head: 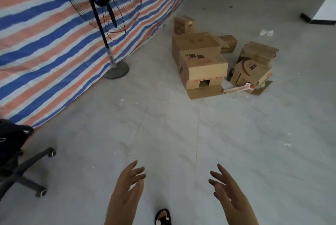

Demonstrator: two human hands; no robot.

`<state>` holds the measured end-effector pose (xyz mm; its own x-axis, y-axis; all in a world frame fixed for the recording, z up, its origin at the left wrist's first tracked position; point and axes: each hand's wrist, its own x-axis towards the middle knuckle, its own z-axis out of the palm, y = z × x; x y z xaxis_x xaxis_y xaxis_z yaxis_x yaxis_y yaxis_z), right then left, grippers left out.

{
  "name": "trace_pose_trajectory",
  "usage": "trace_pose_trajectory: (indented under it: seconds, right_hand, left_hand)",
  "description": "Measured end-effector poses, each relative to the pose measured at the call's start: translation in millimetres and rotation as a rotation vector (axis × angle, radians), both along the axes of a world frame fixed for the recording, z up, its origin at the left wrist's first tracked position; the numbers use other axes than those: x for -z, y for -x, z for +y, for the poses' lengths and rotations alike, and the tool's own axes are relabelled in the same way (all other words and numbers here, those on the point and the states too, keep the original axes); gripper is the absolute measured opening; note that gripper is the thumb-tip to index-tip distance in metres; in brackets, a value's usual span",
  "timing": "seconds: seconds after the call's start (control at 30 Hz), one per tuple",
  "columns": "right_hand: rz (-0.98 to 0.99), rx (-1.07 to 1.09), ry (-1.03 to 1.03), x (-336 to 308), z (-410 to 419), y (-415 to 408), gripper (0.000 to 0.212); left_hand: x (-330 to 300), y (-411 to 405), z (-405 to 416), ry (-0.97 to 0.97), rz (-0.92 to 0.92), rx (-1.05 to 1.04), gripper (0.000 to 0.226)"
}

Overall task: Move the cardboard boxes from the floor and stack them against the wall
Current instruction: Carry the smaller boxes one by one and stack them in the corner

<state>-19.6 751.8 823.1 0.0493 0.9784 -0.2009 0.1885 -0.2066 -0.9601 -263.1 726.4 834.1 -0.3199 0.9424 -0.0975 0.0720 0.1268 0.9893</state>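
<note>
1. Cardboard is all ahead of you: the cardboard boxes [200, 62] sit in a loose cluster on the floor [163, 133], well apart from your hands and a little out from the striped tarp [45, 42] that covers the wall.
2. Your left hand [125, 193] and right hand [231, 199] are both out in front, fingers spread and relaxed, holding nothing.
3. The crushed box [252, 68] on the right looks torn, with a loose strip [238, 88] trailing from it; lift it by a flap and it may give way.
4. The big box [196, 50] carries a smaller one on top, which could slide off if you tilt it.
5. Watch the standing fan [101, 1] near the wall, and the office chair [21, 170] on your left.
</note>
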Motion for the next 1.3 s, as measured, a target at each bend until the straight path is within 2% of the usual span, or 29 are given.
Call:
trace_pose_trajectory:
  seconds: [0.07,0.13,0.3,0.47,0.63,0.8,0.97,1.03,1.17,1.3]
  right_hand:
    - [-0.004,-0.014,0.006,-1,35,10,0.066]
    - [-0.007,-0.007,0.021,0,68,14,0.064]
    - [-0.003,0.032,0.048,14,165,16,0.049]
    - [0.001,0.028,0.035,13,302,11,0.046]
    - [-0.004,0.023,0.006,-4,445,-7,0.044]
    - [-0.012,-0.025,0.040,-5,545,0,0.045]
    - [-0.031,-0.038,0.104,8,633,24,0.046]
    - [-0.036,-0.019,0.107,13,676,38,0.045]
    - [-0.024,0.035,0.096,17,773,81,0.042]
    - [-0.002,0.080,0.082,11,863,134,0.043]
  left_hand:
    - [2,10,36,0.025,-0.009,0.029,0.046]
    - [4,16,71,0.056,-0.004,0.032,0.060]
    - [17,27,174,0.071,-0.008,0.020,0.038]
    - [30,19,299,0.047,-0.016,-0.002,0.030]
    - [14,6,426,0.000,0.003,-0.050,0.035]
    - [15,10,519,0.009,-0.007,-0.072,0.039]
    - [32,31,612,0.043,-0.019,-0.079,0.040]
    - [37,45,659,0.061,-0.009,-0.044,0.036]
    - [34,95,769,0.069,0.016,0.004,0.041]
    - [14,146,879,0.061,0.012,0.081,0.028]
